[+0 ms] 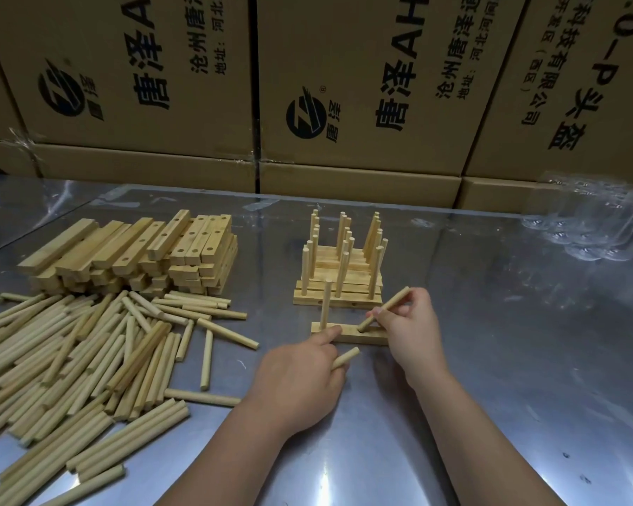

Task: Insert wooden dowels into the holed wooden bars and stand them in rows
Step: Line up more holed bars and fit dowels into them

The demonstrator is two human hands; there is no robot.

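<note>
Noting handling first. The tilted dowel [390, 306] in my right hand [412, 330] is a short, plain wooden rod. I judge it light, stiff, dry and easy to grip. It is unlikely to break, though it may bind if it enters the hole askew. Best hold, in my view: pinch above the middle, leaving the lower end free. The right hand does this, with thumb and fingertips pinching the upper half and the lower tip at a hole towards the right end of the bar [348, 336].

The bar looks small and light and would probably skid on the shiny table [490, 341], so it needs pinning. On my left hand [300, 374] the index finger is stretched out and presses the bar's top just right of the upright dowel [326, 304]. The other fingers curl round a spare dowel [346, 358].

Appearance: the bar is pale, square-edged and flat on the table, near the middle, just on the near side of the finished rows [338, 272]. One dowel stands in its left hole. All the dowels are the same pale, round, blunt-ended stock.

Supply: loose dowels [70, 359] near left, stacked holed bars [143, 253] far left.
</note>
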